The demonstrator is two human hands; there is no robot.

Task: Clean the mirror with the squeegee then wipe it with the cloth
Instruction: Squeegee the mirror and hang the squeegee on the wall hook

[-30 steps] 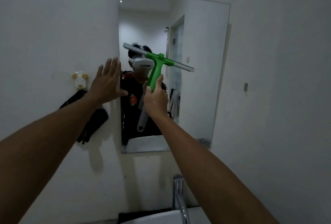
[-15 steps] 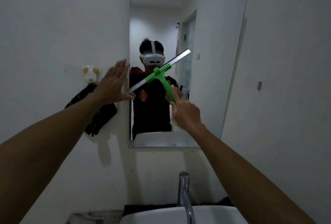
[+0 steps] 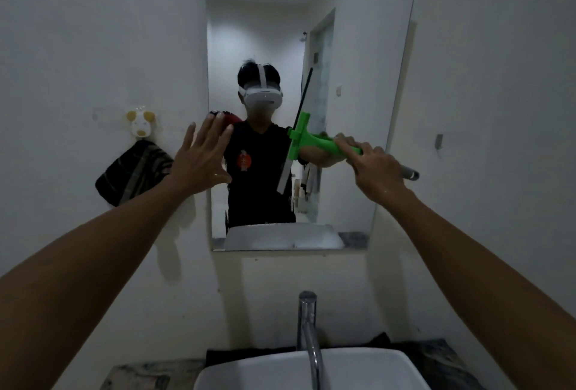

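The squeegee (image 3: 307, 143) now stands with its blade almost upright against the middle of the mirror (image 3: 367, 84), where half a second ago the blade ran on a slant and a second ago it lay nearly level. The green handle has swung round to point out to the right, close to horizontal, with its grey end showing past the right edge of the glass. The right hand (image 3: 375, 168) has its grip closed round that handle, fingers wrapped over the top. This turn suggests a sideways pass across the glass is being set up, so the squeegee step looks to be mid-way rather than finished.

The left hand (image 3: 202, 160) is spread flat, fingers apart, at the left edge of the mirror, holding nothing; it has kept that bracing place throughout. The cloth (image 3: 134, 171), dark and striped, hangs untouched from a small wall hook (image 3: 140, 123) just left of that hand, so the wiping step is not begun. Below, a tap (image 3: 307, 327) rises over a white basin (image 3: 265, 368).
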